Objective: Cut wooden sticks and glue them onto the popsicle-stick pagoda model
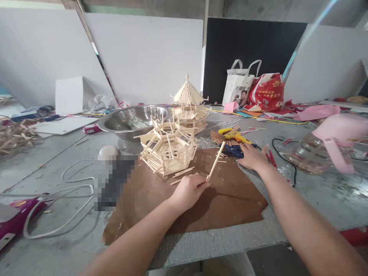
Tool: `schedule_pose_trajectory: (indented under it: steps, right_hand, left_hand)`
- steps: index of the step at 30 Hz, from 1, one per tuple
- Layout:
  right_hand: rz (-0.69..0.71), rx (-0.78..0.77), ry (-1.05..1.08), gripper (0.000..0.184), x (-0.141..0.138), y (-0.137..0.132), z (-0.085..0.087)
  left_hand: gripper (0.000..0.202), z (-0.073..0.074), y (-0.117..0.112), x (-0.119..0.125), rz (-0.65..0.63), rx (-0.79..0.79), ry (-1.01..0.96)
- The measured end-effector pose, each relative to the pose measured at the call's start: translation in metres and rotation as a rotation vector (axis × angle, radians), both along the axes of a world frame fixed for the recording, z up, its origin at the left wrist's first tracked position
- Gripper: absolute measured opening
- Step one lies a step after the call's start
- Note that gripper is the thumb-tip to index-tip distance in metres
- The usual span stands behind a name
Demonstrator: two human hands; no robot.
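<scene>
My left hand (188, 190) is closed in a pinch on the lower end of a thin wooden stick (216, 160) that carries a small brown paper umbrella top (218, 136). My right hand (252, 156) reaches over a blue and yellow glue gun (234, 142) at the far edge of the brown board (227, 199); its fingers lie on the gun, and whether they grip it is hidden. A stick-built model tier (166, 147) stands on the board just left of the umbrella. A finished stick pagoda (189, 105) stands behind it.
A steel bowl (133, 120) sits behind the models. A white cable (71, 191) and a magenta tool (17, 218) lie at left, a black cord (287, 161) and a pink-lidded clear jug (324, 147) at right. Bags (253, 90) and coloured paper lie at the back. Loose sticks (14, 134) are piled far left.
</scene>
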State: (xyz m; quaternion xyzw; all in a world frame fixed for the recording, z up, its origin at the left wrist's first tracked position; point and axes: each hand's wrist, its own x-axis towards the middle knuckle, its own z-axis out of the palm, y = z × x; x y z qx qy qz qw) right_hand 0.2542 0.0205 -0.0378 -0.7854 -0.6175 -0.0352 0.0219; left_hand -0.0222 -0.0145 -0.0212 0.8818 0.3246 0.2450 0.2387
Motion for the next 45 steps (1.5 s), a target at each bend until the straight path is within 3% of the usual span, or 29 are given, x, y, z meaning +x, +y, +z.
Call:
schedule_pose_trajectory:
  steps: [9, 16, 19, 23, 25, 27, 30, 33, 39, 45]
  right_hand:
    - [-0.078, -0.002, 0.028, 0.059, -0.007, 0.002, -0.005]
    - [-0.178, 0.105, 0.024, 0.027, -0.015, -0.005, 0.008]
    - [-0.175, 0.209, 0.030, 0.026, -0.011, -0.010, 0.016]
    - [-0.145, 0.459, 0.119, 0.027, -0.009, -0.020, 0.030]
    - [-0.108, 0.572, 0.242, 0.027, -0.011, -0.026, 0.037]
    - [-0.039, 0.605, 0.499, 0.028, -0.017, -0.031, 0.043]
    - [0.155, 0.420, 1.081, 0.029, -0.027, -0.038, 0.048]
    - [0.292, 0.211, 1.460, 0.029, -0.035, -0.041, 0.048]
    - [0.421, -0.026, 1.768, 0.018, -0.048, -0.042, 0.045]
    - [0.464, 0.062, 1.969, 0.006, -0.066, -0.041, 0.034]
  left_hand:
    - [0.025, 0.000, 0.000, -0.002, 0.000, -0.027, 0.012]
    - [0.025, 0.005, -0.002, -0.001, -0.016, 0.000, -0.072]
    - [0.023, 0.006, -0.003, -0.001, -0.006, -0.007, -0.108]
    - [0.020, 0.005, -0.003, -0.002, 0.022, -0.006, -0.162]
    - [0.019, 0.005, -0.003, -0.003, 0.041, 0.003, -0.178]
    - [0.019, 0.006, -0.004, -0.004, 0.050, 0.004, -0.178]
    - [0.022, 0.007, -0.004, -0.005, 0.054, -0.021, -0.161]
    - [0.023, 0.008, -0.004, -0.006, 0.047, -0.060, -0.159]
    - [0.026, 0.010, -0.004, -0.004, -0.047, -0.130, -0.164]
    - [0.033, 0.013, -0.004, -0.004, -0.023, -0.165, -0.127]
